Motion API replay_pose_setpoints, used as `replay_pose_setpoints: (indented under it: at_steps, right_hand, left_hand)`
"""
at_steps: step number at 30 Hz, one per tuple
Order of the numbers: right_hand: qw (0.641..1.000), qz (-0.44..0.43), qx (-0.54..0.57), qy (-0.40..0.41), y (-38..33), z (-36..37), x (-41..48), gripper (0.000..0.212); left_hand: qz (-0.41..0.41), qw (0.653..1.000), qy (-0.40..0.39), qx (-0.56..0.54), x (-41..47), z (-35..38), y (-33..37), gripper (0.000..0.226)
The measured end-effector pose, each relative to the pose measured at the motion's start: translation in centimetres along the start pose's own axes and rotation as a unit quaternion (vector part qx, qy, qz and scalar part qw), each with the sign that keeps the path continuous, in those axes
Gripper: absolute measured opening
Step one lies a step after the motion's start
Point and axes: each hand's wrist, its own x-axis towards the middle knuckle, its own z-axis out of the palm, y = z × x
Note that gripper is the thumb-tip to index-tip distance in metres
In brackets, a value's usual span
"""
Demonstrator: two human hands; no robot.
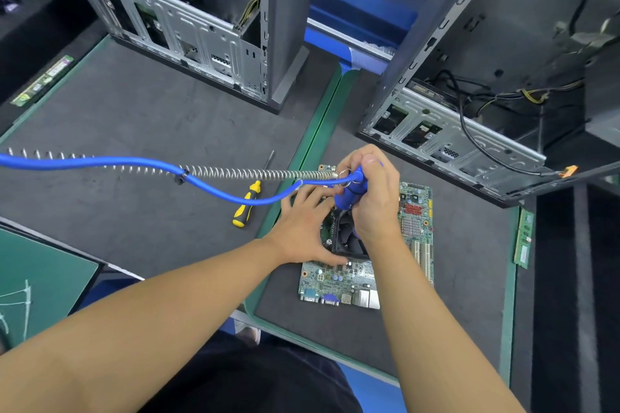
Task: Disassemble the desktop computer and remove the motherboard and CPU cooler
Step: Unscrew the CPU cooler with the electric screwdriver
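One motherboard (365,278) lies flat on the dark mat of the surface (134,131), out of its case, with the black CPU cooler (347,238) mounted on it near the middle. The person's right hand (372,198) is wrapped around a blue powered screwdriver (349,193) held upright over the cooler, fingers closed tight on its body. The left hand (303,231) lies spread on the board beside the cooler, fingers open and flat, thumb along the cooler's near edge, gripping nothing. One blue hose (141,163) and one metal coil spring (235,174) run from the tool's top off to the left. One yellow-and-black hand screwdriver (248,203) lies on the mat, left of the board. Two opened computer cases stand behind: one at the back left (188,27), one at the right (486,94) with loose cables hanging out. Two memory sticks lie at the mat edges, one far left (43,80), one far right (523,238).
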Motion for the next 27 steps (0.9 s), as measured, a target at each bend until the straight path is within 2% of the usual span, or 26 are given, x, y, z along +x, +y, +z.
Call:
replay_pose_setpoints:
  at_steps: [9,14,21,27]
  right_hand:
    - [0.999,0.011,-0.027,0.019,0.0,0.9,-0.2,0.021]
    - [0.999,0.008,-0.050,-0.018,0.3,0.7,0.2,0.024]
    - [0.997,0.023,-0.024,-0.065,0.1,0.0,0.5,0.019]
    - [0.998,0.019,-0.023,-0.059,0.2,0.3,0.1,0.026]
  left_hand:
    - [0.010,0.999,0.013,-0.037,0.3,-0.3,0.3,0.109]
    - [-0.012,0.999,-0.012,-0.047,0.4,-0.3,0.3,0.102]
    - [-0.013,0.995,-0.012,-0.094,0.3,0.2,-0.2,0.097]
    - [-0.029,0.998,-0.033,-0.034,0.2,-0.2,0.3,0.105]
